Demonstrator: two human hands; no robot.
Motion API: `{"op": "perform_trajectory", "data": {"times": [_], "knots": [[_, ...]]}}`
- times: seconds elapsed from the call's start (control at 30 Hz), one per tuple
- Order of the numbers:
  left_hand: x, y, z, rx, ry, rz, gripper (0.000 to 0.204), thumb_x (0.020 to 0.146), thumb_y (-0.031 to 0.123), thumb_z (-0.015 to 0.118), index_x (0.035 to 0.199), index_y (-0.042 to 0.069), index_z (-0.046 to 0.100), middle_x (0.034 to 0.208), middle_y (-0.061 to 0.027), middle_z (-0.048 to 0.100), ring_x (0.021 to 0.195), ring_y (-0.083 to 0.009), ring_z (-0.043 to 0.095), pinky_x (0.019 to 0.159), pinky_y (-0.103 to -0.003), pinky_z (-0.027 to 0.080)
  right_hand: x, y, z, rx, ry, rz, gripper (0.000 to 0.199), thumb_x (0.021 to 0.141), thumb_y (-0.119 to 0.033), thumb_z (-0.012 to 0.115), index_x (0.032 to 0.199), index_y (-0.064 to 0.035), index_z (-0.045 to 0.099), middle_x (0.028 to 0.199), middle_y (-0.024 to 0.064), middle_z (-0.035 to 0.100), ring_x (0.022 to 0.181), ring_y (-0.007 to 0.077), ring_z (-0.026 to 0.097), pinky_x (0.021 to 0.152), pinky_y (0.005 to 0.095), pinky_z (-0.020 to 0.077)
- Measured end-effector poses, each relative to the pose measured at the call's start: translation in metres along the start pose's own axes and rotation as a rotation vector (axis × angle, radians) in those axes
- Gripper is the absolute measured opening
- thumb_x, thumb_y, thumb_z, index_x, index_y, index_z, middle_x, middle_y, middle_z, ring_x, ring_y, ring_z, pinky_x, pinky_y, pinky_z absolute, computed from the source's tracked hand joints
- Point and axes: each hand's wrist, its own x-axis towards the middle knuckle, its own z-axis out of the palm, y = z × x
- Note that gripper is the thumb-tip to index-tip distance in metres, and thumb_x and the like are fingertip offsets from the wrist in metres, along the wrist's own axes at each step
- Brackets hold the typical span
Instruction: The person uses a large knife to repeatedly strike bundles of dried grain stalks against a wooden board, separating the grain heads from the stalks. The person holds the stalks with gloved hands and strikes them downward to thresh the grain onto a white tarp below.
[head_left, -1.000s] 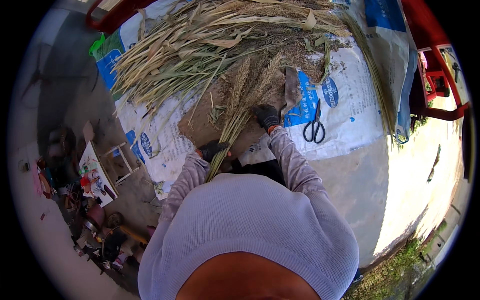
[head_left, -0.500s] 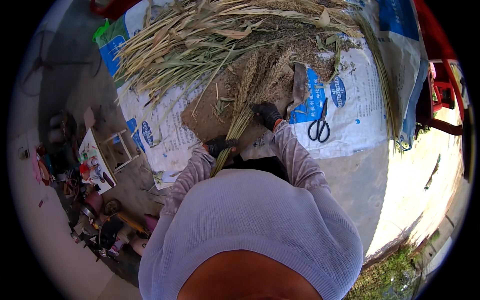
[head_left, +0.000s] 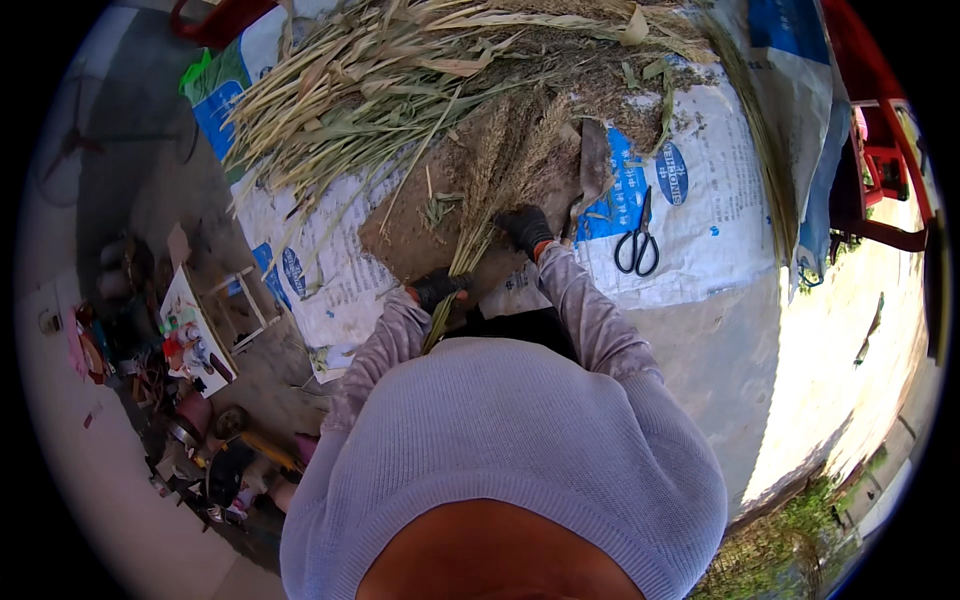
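Both my hands wear dark gloves. My left hand (head_left: 438, 289) is wrapped around the lower stems of a bundle of grain stalks (head_left: 474, 243), whose cut ends point towards my body. The bundle's bushy seed heads (head_left: 520, 150) fan out away from me. Higher up, at the bundle's right side, my right hand (head_left: 524, 231) has its fingers bent against the stems; the fingertips are partly hidden. Just beyond the right hand lies a rusty flat blade (head_left: 594, 165). Black-handled scissors (head_left: 637, 250) rest farther right on the white sacking.
Flattened white and blue sacks (head_left: 710, 240) cover the work surface, with a brown sheet (head_left: 395, 230) under the bundle. A heap of dry stalks (head_left: 330, 115) lies at the far left. More long stalks (head_left: 768, 160) hang along the right edge. Red chairs (head_left: 885, 175) stand beyond; clutter (head_left: 215, 450) fills the left floor.
My right hand has shifted slightly left, closer against the stems. My left hand keeps its grip on the bundle. The whole view has moved a little.
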Motion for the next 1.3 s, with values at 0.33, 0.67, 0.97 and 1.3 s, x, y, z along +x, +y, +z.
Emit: {"op": "perform_trajectory", "data": {"times": [0.33,0.67,0.97,1.3], "knots": [[0.049,-0.038,-0.018,0.928,0.624,0.07,0.036,0.08,0.034,0.061,0.103,0.006,0.061,0.094,-0.0178,0.064,0.087,-0.0291,0.063,0.074,-0.041,0.049,-0.047,0.017,-0.045,-0.541,0.939,-0.036,0.049,0.074,-0.035,0.065,0.108,-0.0021,0.054,0.085,0.02,0.061,0.084,0.036,0.059,0.076,0.0429,0.0478],[0.043,-0.031,-0.014,0.905,0.63,0.116,0.036,0.08,0.033,0.061,0.104,0.006,0.06,0.096,-0.0178,0.064,0.089,-0.0297,0.062,0.076,-0.041,0.048,0.003,0.046,-0.088,-0.06,1.007,0.175,0.057,0.081,-0.028,0.052,0.123,0.007,0.039,0.105,0.0292,0.057,0.096,0.0408,0.057,0.083,0.0449,0.046],[0.024,-0.054,-0.024,0.825,0.642,0.14,0.037,0.079,0.033,0.061,0.106,0.006,0.06,0.098,-0.0178,0.063,0.091,-0.0302,0.061,0.078,-0.041,0.048,-0.032,-0.06,-0.01,-0.662,0.548,-0.693,0.049,0.073,-0.026,0.066,0.117,-0.0094,0.053,0.106,0.0163,0.059,0.098,0.032,0.057,0.082,0.0403,0.0465],[-0.011,-0.074,-0.014,0.765,0.748,0.199,0.039,0.079,0.032,0.061,0.107,0.006,0.059,0.1,-0.0179,0.062,0.093,-0.0308,0.06,0.08,-0.041,0.047,0.055,-0.082,0.057,-1.143,-0.015,-0.445,0.04,0.074,-0.031,0.062,0.111,-0.0154,0.059,0.112,0.0114,0.059,0.104,0.0281,0.057,0.088,0.0392,0.0459]]}}
